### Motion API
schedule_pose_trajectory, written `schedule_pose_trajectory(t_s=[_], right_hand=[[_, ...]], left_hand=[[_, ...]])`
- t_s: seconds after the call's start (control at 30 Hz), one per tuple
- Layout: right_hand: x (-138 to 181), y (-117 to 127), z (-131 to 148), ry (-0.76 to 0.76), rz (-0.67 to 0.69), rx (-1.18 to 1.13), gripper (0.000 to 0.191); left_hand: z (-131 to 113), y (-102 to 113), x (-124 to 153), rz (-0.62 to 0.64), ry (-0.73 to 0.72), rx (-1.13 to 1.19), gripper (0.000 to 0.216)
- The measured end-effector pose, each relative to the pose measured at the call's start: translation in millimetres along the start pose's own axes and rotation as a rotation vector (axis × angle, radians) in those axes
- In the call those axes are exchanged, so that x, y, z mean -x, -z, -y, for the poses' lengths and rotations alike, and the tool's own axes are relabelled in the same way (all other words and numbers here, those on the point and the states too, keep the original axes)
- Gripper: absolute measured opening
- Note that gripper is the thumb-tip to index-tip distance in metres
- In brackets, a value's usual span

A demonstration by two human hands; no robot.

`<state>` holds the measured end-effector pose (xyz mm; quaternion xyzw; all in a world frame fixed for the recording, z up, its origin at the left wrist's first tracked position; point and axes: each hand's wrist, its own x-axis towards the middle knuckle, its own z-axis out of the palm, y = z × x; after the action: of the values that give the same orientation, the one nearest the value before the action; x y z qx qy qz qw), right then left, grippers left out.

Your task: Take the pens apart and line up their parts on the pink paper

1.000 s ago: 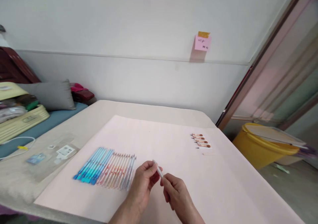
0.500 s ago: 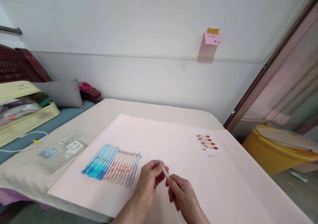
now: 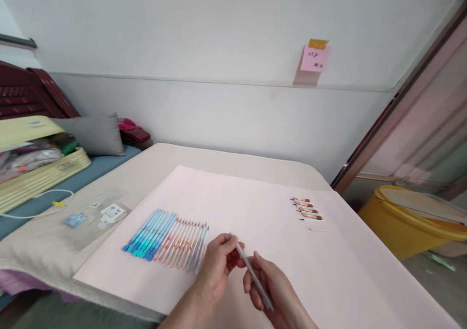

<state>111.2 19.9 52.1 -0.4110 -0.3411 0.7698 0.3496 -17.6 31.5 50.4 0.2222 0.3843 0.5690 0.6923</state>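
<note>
A slim pale grey pen slants between my hands. My left hand pinches its upper end between thumb and fingers. Around the lower part, my right hand is loosely curled, with the pen across its bent fingers and the thumb beside it. Left of my hands lies a tight row of pens: blue pens with darker blue ends, then clear pens with reddish patterns, then greyish ones. Several short pieces with brown labels and dark tips are lined up at the right.
A pale pink sheet covers much of the table. Clear plastic packaging lies at the left, near a grey cushion and an open yellow box. A yellow bin stands right of the table. A pink note is taped to the wall.
My right hand has loosened and slid down along the pen, so more of its length shows. My left hand keeps its pinch on the upper end. The view has shifted slightly.
</note>
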Motion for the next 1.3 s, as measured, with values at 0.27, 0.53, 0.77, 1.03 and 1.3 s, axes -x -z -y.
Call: schedule_pose_trajectory(t_s=[0.27, 0.53, 0.77, 1.03, 1.3], right_hand=[[-2, 1, -4, 0.011, -0.018, 0.085, 0.030], [-1, 5, 0, 0.047, -0.058, 0.139, 0.026], [-1, 3, -1, 0.081, -0.109, 0.276, 0.021], [1, 5, 2, 0.080, -0.119, 0.216, 0.024], [-1, 4, 1, 0.080, -0.100, 0.246, 0.022]], left_hand=[[1, -1, 0, -0.023, 0.006, -0.052, 0.023], [-5, -9, 6, 0.084, 0.056, 0.085, 0.026], [2, -4, 3, 0.012, -0.004, -0.005, 0.017], [-5, -10, 8, 0.081, 0.049, 0.053, 0.023], [-2, -7, 7, 0.069, -0.008, -0.026, 0.016]])
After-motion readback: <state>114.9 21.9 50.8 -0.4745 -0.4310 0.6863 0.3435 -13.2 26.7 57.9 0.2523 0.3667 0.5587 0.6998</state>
